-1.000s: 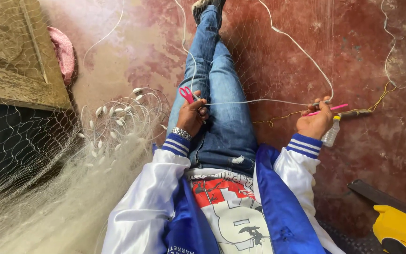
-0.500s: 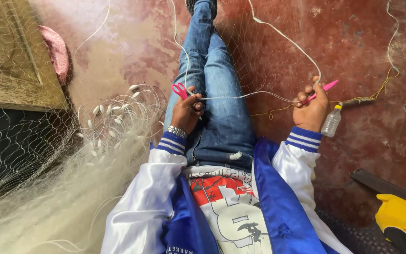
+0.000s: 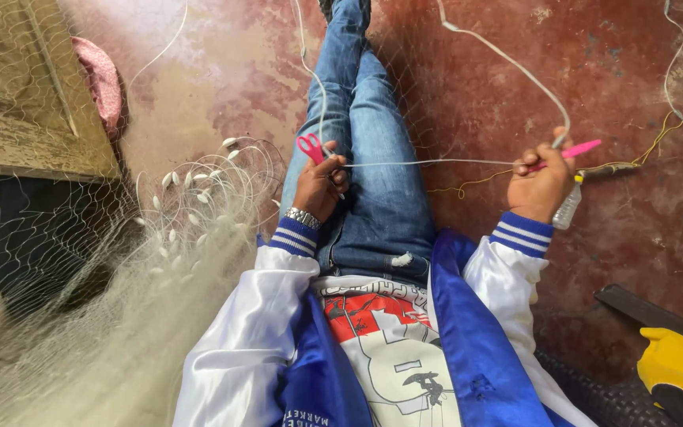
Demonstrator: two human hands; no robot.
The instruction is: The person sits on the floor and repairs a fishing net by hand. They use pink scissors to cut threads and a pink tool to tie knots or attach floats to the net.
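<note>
A: Setting: red, worn concrete floor (image 3: 468, 87); person seated, legs in blue jeans (image 3: 373, 158) stretched out. Pale fishing net (image 3: 120, 300) heaped at their left side.

B: Left hand (image 3: 319, 183)?

A: Closed around pink-handled scissors (image 3: 310, 147), resting on the thigh, also pinching the white cord (image 3: 436, 163).

B: Right hand (image 3: 541, 183)?

A: Fisted on a pink netting needle (image 3: 577, 149), held off the floor. The cord runs taut between both hands, then loops upward. Small clear bottle (image 3: 567, 209) just beside the right wrist.
</note>
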